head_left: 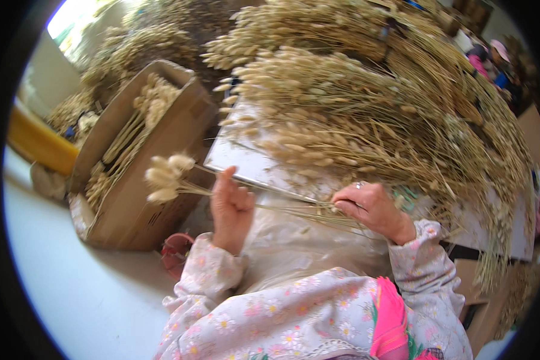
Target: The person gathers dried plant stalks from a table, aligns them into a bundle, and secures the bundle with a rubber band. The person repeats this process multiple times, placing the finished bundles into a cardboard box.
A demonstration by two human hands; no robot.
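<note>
A small bunch of dried bunny tail grass (169, 177) lies across my front, its fluffy cream heads pointing left. My left hand (230, 206) is closed around the stems just below the heads. Farther along, my right hand (371, 207), with a ring on one finger, pinches the same stems near their lower ends. Both hands are over the near edge of the white table (237, 149). Beyond them lies a large heap of loose dried grass stems (366, 102), heads mostly to the left.
At left stands an open cardboard box (156, 174) with bundled dried grass inside. Near its foot is a red basket (177, 249). A yellow curved object (39, 141) is at far left. More dried grass (144, 48) is piled behind. Another person (492, 60) is at far right.
</note>
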